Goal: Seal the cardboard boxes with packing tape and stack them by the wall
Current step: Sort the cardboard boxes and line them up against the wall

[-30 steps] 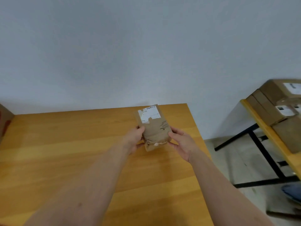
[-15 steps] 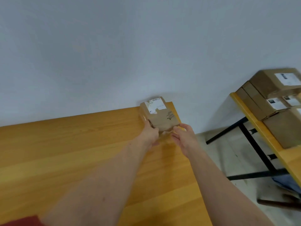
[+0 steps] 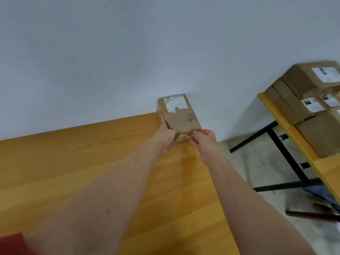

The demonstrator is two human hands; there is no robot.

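A small brown cardboard box [image 3: 179, 115] with a torn white label sits at the far right corner of the wooden table [image 3: 73, 162], its far end against the grey wall [image 3: 128, 52]. My left hand [image 3: 166, 136] grips the box's near left corner. My right hand [image 3: 203, 139] pinches the near right edge with curled fingers. No tape roll is in view.
To the right stands a second wooden table [image 3: 323, 168] on black legs, with several stacked cardboard boxes [image 3: 311, 100] by the wall. Bare floor [image 3: 257, 162] lies between the tables. A red thing [image 3: 12, 244] shows at the bottom left corner.
Both hands have pushed the small box away from me across the table to its far right corner, up against the wall.
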